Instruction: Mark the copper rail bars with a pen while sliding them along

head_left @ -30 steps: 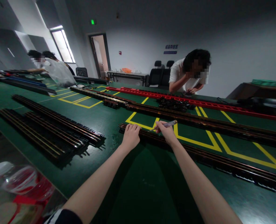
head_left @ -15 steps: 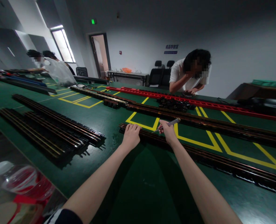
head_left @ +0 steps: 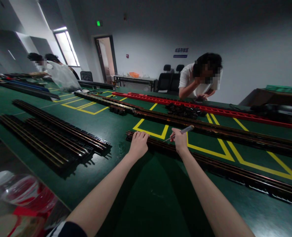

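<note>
A long black strip with copper-coloured rails [head_left: 225,171] lies across the table in front of me. My left hand [head_left: 139,144] is closed over it near its left end, fingers curled on the far edge. In my right hand [head_left: 180,142] is a slim screwdriver [head_left: 186,129] with a greyish, see-through handle. It is held at a slant, handle up to the right, its thin shaft pointing down-left at the strip between my hands. Whether the tip touches the strip is too small to tell.
Several similar strips [head_left: 54,138] lie on the green table [head_left: 86,197] at the left. Beyond my hands run another long strip [head_left: 210,126] and a red ladder-like frame [head_left: 225,110], with black parts [head_left: 184,111] between. A person [head_left: 200,77] leans over the far side. A bottle [head_left: 19,191] stands lower left.
My right hand and the screwdriver have shifted slightly to the right along the strip. My left hand stays where it was.
</note>
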Demonstrator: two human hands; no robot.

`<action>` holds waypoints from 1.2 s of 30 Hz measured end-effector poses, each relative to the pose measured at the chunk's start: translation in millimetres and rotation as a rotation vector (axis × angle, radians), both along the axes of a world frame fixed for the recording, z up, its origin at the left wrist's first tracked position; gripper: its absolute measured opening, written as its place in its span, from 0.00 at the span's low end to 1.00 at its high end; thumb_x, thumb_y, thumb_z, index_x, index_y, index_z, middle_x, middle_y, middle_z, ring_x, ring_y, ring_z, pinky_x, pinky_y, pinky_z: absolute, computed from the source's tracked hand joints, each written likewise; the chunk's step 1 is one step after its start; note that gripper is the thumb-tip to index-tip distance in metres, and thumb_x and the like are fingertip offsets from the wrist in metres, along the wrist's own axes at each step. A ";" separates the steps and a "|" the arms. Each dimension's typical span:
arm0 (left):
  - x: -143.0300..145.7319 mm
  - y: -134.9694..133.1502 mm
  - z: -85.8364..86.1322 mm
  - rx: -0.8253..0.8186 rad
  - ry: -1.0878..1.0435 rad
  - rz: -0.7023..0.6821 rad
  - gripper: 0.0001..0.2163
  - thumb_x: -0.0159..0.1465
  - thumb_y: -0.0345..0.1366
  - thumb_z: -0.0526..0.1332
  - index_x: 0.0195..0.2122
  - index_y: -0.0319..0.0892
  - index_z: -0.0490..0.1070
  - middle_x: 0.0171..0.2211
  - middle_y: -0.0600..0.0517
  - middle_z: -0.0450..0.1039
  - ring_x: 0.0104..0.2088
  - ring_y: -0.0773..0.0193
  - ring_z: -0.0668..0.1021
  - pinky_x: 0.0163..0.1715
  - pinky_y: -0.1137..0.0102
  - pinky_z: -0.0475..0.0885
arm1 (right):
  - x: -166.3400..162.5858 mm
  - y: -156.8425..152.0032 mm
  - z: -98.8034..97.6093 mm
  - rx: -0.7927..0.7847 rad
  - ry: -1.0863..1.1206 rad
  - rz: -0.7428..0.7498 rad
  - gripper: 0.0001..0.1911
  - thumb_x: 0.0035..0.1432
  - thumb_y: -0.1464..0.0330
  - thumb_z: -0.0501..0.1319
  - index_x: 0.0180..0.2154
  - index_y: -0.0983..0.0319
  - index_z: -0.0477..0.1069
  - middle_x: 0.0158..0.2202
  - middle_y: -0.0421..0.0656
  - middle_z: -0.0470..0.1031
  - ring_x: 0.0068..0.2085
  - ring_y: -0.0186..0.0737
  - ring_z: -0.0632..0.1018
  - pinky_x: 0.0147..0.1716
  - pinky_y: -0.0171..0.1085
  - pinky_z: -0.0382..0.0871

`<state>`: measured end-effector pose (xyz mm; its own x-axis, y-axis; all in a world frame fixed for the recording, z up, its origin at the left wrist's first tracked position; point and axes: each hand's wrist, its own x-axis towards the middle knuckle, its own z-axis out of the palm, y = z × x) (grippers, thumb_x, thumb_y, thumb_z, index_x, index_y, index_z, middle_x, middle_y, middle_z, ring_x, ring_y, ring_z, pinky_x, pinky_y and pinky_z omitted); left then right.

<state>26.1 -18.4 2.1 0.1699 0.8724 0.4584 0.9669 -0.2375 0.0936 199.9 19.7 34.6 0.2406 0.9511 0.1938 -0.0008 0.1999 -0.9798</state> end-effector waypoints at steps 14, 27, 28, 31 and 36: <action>-0.6 -0.9 2.6 -0.014 -0.036 -0.018 0.18 0.56 0.21 0.50 0.45 0.40 0.71 0.45 0.46 0.73 0.49 0.54 0.70 0.54 0.59 0.60 | 3.2 5.0 -4.3 -0.006 -0.014 0.020 0.17 0.49 0.65 0.57 0.11 0.61 0.62 0.09 0.36 0.61 0.13 0.30 0.65 0.15 0.31 0.60; 0.0 -1.5 6.0 -0.060 -0.199 -0.087 0.20 0.55 0.23 0.49 0.46 0.42 0.69 0.47 0.50 0.74 0.52 0.59 0.70 0.59 0.59 0.54 | 2.1 3.7 -3.0 -0.021 -0.018 0.021 0.18 0.49 0.65 0.57 0.11 0.61 0.62 0.09 0.36 0.60 0.13 0.30 0.65 0.15 0.31 0.60; 0.1 -1.9 6.7 -0.059 -0.198 -0.101 0.19 0.56 0.25 0.50 0.47 0.42 0.69 0.47 0.49 0.73 0.52 0.59 0.70 0.59 0.59 0.54 | 2.0 3.7 -2.9 -0.021 -0.017 0.022 0.18 0.49 0.65 0.57 0.11 0.61 0.62 0.09 0.36 0.60 0.13 0.30 0.65 0.15 0.31 0.59; 0.3 -3.5 7.7 -0.055 -0.158 -0.152 0.18 0.57 0.29 0.53 0.49 0.40 0.68 0.48 0.47 0.72 0.53 0.57 0.68 0.59 0.60 0.54 | 1.9 3.5 -2.5 -0.018 -0.014 0.030 0.18 0.49 0.65 0.57 0.11 0.61 0.62 0.09 0.36 0.60 0.13 0.30 0.64 0.15 0.31 0.59; 1.4 -5.7 7.9 -0.059 -0.071 -0.165 0.17 0.58 0.37 0.55 0.48 0.41 0.69 0.49 0.47 0.72 0.51 0.54 0.69 0.57 0.58 0.56 | 2.1 2.9 -1.4 -0.019 -0.033 0.027 0.18 0.49 0.64 0.57 0.11 0.61 0.62 0.09 0.36 0.60 0.13 0.30 0.64 0.15 0.31 0.59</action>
